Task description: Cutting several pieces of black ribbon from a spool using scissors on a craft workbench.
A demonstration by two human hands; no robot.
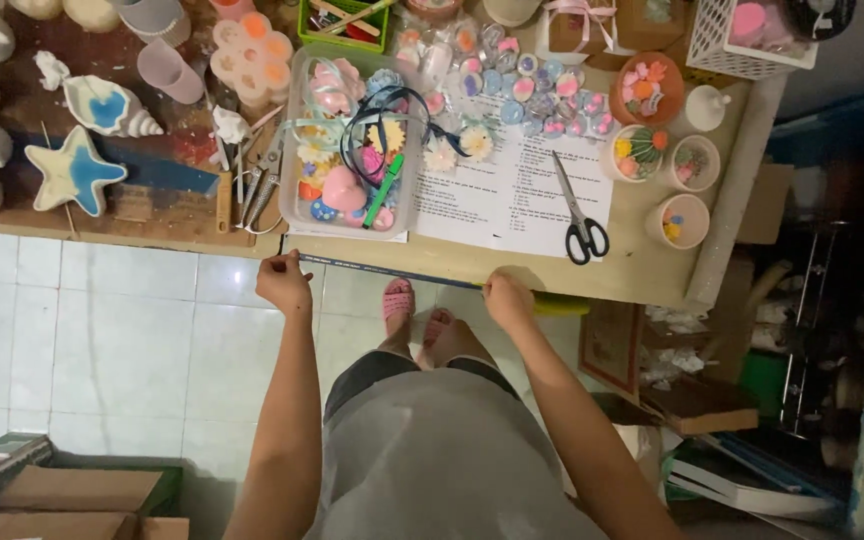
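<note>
My left hand (282,282) pinches one end of a thin dark blue ribbon (392,273) just below the table's front edge. My right hand (507,297) grips the ribbon further along, so the strip runs taut between both hands. Past my right hand a yellow-green piece (560,307) sticks out; I cannot tell what it is. On the table above lie a clear plastic box (352,140) of small colourful shapes and ribbons, a printed paper sheet (512,190) and black-handled scissors (577,215).
A wooden board (142,215) at left carries blue-and-white shell and starfish (74,172) casts. Small decorated pots (680,220) stand at right. Pliers and snips (257,190) lie by the box. My feet in pink sandals (398,300) stand on white tiles. Cardboard boxes (72,495) sit at lower left, clutter at right.
</note>
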